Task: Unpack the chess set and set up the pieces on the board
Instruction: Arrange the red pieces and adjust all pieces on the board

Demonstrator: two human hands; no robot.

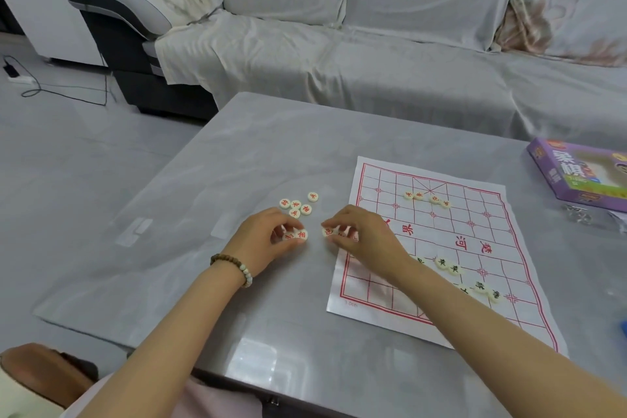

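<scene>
A white paper board with red grid lines lies on the grey table. Several cream discs with red characters lie loose left of the board. More red-marked discs sit near the board's far edge, and black-marked discs lie along its near half. My left hand curls its fingers round a few red discs on the table. My right hand pinches a red disc at the board's left edge; discs under its palm are partly hidden.
A purple chess box lies at the table's right edge, with crumpled clear plastic in front of it. A sofa under a grey cover stands behind the table. Cables and a power strip lie on the floor at left.
</scene>
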